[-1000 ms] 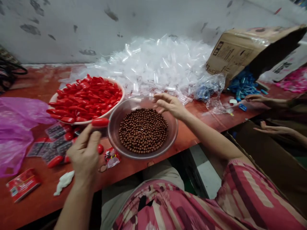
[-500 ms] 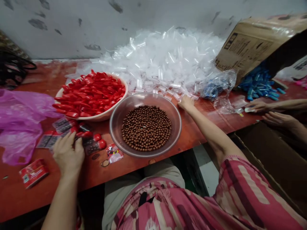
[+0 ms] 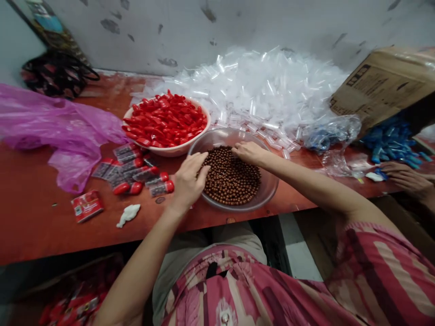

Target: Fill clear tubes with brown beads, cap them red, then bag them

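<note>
A clear plastic bowl (image 3: 268, 192) holds many small brown beads (image 3: 234, 181). My left hand (image 3: 190, 180) is at the bowl's left rim, thumb and fingers apart, nothing visible between them. My right hand (image 3: 248, 153) reaches over the far side of the bowl, its bent fingertips down in the beads; what they grip, if anything, is hidden. Behind and left stands a pale basin (image 3: 170, 151) heaped with red caps (image 3: 166, 118). Left of my left hand lie several clear tubes with red caps (image 3: 136, 170), filled with dark contents.
Clear empty tubes (image 3: 258, 86) are piled along the wall. A cardboard box (image 3: 377, 88), blue pieces (image 3: 390, 140) and another person's hand (image 3: 408, 179) are at right. At left are a purple bag (image 3: 68, 131), red packet (image 3: 86, 206), white crumpled piece (image 3: 128, 214) and black bag (image 3: 56, 74).
My left hand has moved from the filled tubes to the bowl's left rim. My right hand has left the clear tubes and reached into the beads. The view has shifted left.
</note>
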`<state>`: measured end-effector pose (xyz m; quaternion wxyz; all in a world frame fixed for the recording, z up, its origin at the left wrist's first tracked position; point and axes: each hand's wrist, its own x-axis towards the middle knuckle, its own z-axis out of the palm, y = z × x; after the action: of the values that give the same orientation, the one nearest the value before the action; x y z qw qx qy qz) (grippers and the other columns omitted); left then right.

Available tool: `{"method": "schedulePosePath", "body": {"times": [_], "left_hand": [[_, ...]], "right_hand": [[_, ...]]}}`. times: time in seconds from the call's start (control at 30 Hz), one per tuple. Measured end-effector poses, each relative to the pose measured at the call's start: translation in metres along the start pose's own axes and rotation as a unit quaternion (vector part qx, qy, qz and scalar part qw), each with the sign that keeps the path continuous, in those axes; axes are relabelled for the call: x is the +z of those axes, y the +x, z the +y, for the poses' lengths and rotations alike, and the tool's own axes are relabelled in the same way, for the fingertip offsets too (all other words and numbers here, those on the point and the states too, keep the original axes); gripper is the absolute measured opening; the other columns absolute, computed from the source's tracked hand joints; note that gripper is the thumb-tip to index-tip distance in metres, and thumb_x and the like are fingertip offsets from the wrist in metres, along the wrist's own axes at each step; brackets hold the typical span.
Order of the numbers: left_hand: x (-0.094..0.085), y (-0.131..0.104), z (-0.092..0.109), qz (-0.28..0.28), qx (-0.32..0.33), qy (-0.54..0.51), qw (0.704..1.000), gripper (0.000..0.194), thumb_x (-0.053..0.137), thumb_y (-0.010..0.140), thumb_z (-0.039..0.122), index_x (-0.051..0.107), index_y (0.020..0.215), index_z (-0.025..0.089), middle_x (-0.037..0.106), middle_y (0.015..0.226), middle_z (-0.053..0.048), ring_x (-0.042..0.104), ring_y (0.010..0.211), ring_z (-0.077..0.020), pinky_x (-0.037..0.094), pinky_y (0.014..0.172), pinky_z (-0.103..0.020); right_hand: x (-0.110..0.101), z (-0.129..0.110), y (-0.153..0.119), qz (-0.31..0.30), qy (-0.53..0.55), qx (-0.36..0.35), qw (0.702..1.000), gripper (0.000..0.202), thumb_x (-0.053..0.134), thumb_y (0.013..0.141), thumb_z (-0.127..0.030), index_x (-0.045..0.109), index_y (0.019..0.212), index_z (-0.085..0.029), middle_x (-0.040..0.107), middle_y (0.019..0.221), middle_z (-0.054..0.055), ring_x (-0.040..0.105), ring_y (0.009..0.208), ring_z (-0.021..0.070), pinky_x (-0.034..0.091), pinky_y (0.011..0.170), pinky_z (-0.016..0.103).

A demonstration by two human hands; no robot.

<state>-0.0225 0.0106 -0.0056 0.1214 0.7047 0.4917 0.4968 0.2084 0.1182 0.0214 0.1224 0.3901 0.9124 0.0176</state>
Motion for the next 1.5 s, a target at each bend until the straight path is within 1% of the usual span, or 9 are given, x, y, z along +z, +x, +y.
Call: {"method": "schedulePosePath", "body": {"times": [0.27, 0.4, 0.6, 0.73, 0.93, 1.1, 1.23, 1.37, 1.5], "left_hand": [[0.014, -0.007, -0.006, 0.055, -0.018, -0.033, 0.998, 0.033, 0.042, 0.092, 0.017, 0.068, 0.113, 0.020, 0.072, 0.113, -0.006, 0.065, 0.108, -0.0167, 0.040, 0.111, -0.041], [0.012, -0.007, -0.006, 0.041, -0.030, -0.040, 0.998, 0.035, 0.041, 0.091, 0.017, 0.068, 0.112, 0.020, 0.071, 0.114, -0.006, 0.065, 0.109, -0.0169, 0.040, 0.111, -0.042], [0.003, -0.001, 0.008, 0.017, -0.070, -0.088, 0.993, 0.037, 0.049, 0.089, 0.022, 0.063, 0.123, 0.020, 0.067, 0.123, -0.008, 0.063, 0.113, -0.0207, 0.043, 0.108, -0.039], [0.003, 0.008, 0.020, -0.068, -0.125, -0.156, 0.977, 0.048, 0.061, 0.083, 0.030, 0.059, 0.130, 0.019, 0.065, 0.127, -0.009, 0.063, 0.115, -0.0250, 0.047, 0.104, -0.039], [0.015, 0.017, 0.017, -0.091, -0.188, -0.315, 0.926, 0.034, 0.062, 0.082, 0.033, 0.071, 0.111, 0.018, 0.072, 0.114, -0.007, 0.066, 0.107, -0.0252, 0.051, 0.098, -0.039], [0.016, 0.018, 0.016, -0.103, -0.275, -0.456, 0.840, 0.045, 0.075, 0.070, 0.038, 0.071, 0.109, 0.017, 0.072, 0.113, -0.009, 0.068, 0.099, -0.0264, 0.058, 0.084, -0.040], [0.013, 0.018, 0.018, -0.107, -0.278, -0.452, 0.841, 0.049, 0.078, 0.068, 0.036, 0.070, 0.112, 0.017, 0.070, 0.116, -0.009, 0.066, 0.102, -0.0261, 0.057, 0.085, -0.038], [0.011, 0.017, 0.016, -0.117, -0.261, -0.440, 0.851, 0.048, 0.077, 0.069, 0.036, 0.070, 0.113, 0.018, 0.070, 0.118, -0.009, 0.065, 0.105, -0.0265, 0.057, 0.084, -0.036], [0.012, 0.016, 0.014, -0.103, -0.254, -0.437, 0.857, 0.043, 0.076, 0.071, 0.034, 0.071, 0.110, 0.017, 0.070, 0.115, -0.009, 0.065, 0.104, -0.0257, 0.057, 0.082, -0.034]], "right_hand": [[0.014, -0.063, 0.028, -0.029, 0.129, -0.280, 0.951, 0.025, 0.049, 0.080, 0.001, 0.064, 0.098, -0.009, 0.068, 0.099, 0.015, 0.062, 0.092, 0.0196, 0.047, 0.082, 0.032], [0.014, -0.069, 0.024, -0.014, 0.363, -0.166, 0.917, 0.022, 0.063, 0.072, -0.005, 0.065, 0.093, -0.013, 0.069, 0.089, 0.004, 0.062, 0.083, 0.0165, 0.048, 0.081, 0.031], [-0.006, -0.052, -0.002, 0.036, 0.689, -0.048, 0.722, 0.029, 0.079, 0.064, -0.023, 0.065, 0.088, -0.016, 0.068, 0.084, -0.001, 0.063, 0.078, 0.0129, 0.051, 0.077, 0.029], [-0.019, -0.051, -0.014, 0.102, 0.738, -0.031, 0.666, 0.032, 0.082, 0.061, -0.021, 0.064, 0.087, -0.017, 0.067, 0.082, -0.002, 0.063, 0.076, 0.0112, 0.052, 0.076, 0.028], [-0.033, -0.044, -0.026, 0.160, 0.692, -0.090, 0.699, 0.045, 0.082, 0.065, -0.020, 0.061, 0.104, -0.021, 0.066, 0.088, -0.002, 0.064, 0.080, 0.0116, 0.052, 0.075, 0.025], [-0.046, -0.027, -0.034, 0.191, 0.564, -0.124, 0.794, 0.027, 0.070, 0.080, -0.028, 0.067, 0.106, -0.020, 0.069, 0.096, 0.003, 0.065, 0.088, 0.0155, 0.051, 0.081, 0.029], [-0.050, -0.023, -0.030, 0.198, 0.448, -0.179, 0.853, 0.018, 0.066, 0.084, -0.025, 0.070, 0.100, -0.017, 0.072, 0.093, 0.004, 0.066, 0.085, 0.0149, 0.049, 0.078, 0.027], [-0.052, -0.025, -0.027, 0.196, 0.433, -0.184, 0.860, 0.015, 0.068, 0.083, -0.026, 0.068, 0.093, -0.015, 0.071, 0.085, 0.003, 0.064, 0.077, 0.0127, 0.048, 0.072, 0.024], [-0.054, -0.029, -0.025, 0.178, 0.519, -0.144, 0.823, 0.022, 0.075, 0.076, -0.030, 0.063, 0.084, -0.014, 0.067, 0.076, 0.001, 0.061, 0.069, 0.0114, 0.048, 0.065, 0.023]]}}
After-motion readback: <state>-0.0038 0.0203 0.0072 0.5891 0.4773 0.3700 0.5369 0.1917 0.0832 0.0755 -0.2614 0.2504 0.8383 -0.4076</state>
